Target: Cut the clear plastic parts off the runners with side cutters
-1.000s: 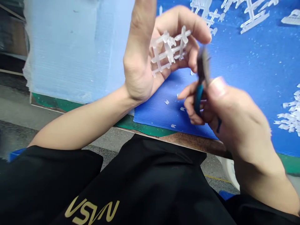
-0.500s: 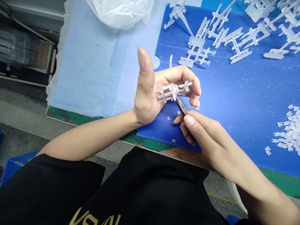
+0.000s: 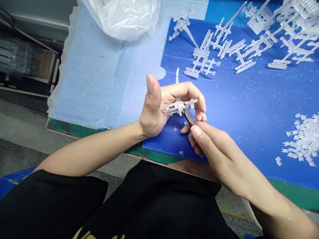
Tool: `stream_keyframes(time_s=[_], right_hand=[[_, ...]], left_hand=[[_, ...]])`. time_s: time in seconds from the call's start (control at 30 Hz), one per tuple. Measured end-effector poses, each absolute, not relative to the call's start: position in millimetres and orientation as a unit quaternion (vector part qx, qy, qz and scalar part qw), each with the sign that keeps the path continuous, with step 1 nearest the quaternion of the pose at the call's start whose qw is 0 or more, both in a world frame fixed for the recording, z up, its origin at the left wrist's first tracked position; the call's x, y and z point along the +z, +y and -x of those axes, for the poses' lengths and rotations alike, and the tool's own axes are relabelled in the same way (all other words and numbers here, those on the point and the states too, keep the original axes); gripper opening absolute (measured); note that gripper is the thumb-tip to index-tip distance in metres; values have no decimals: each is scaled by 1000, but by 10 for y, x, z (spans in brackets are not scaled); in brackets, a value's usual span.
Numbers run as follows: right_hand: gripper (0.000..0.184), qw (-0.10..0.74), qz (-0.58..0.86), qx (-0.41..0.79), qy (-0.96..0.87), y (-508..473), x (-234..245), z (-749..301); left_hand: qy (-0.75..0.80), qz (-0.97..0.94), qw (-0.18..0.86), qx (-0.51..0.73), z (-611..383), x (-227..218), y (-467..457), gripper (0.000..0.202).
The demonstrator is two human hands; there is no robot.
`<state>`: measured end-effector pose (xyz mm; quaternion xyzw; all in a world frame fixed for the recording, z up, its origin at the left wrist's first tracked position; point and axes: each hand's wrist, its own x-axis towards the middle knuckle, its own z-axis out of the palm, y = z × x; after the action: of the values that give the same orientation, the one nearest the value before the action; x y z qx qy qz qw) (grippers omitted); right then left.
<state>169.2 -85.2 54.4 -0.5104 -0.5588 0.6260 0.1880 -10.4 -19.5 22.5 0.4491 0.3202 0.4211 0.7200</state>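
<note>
My left hand (image 3: 154, 111) is turned palm up, thumb raised, its fingers curled around a translucent white plastic sprue (image 3: 171, 109) with short cross branches. In my right hand (image 3: 211, 142) are dark metal nippers (image 3: 188, 117), their handles mostly hidden by the fingers. The tip of the nippers meets the sprue near its middle; whether the jaws are closed on a branch is too small to tell. Just below the hands, a small clear plastic clip (image 3: 174, 129) and another small piece (image 3: 181, 152) lie on the blue board (image 3: 239, 109).
Several white sprues (image 3: 201, 59) lie across the back of the board, heaped at the far right. A pile of small white pieces (image 3: 302, 139) rests at the right. To the back left, a clear plastic bag (image 3: 124, 20) sits on a pale sheet (image 3: 99, 73).
The camera view has shifted, so the board and sprues appear lower and farther left. The held sprue looks slightly tilted compared with before; both grips stay the same.
</note>
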Motion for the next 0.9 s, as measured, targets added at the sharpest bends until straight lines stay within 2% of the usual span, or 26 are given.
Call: stream_keyframes(time_s=[0.13,0.37,0.63,0.9], right_hand=[[45,179,503,637,-557,-849,554,-1710],[50,132,497,651,-559,-844,578,-1756],[53,116,497,644,-569,-837,585,-1796],[51,156,502,651,-548,-812,535,-1787]], left_hand=[[327,-479,728,365,179,301,-175,72],[317,-553,681,360,212,292,-178,81],[315,-607,642,345,208,283,-197,90],[327,-556,701,303,186,340,-164,93]])
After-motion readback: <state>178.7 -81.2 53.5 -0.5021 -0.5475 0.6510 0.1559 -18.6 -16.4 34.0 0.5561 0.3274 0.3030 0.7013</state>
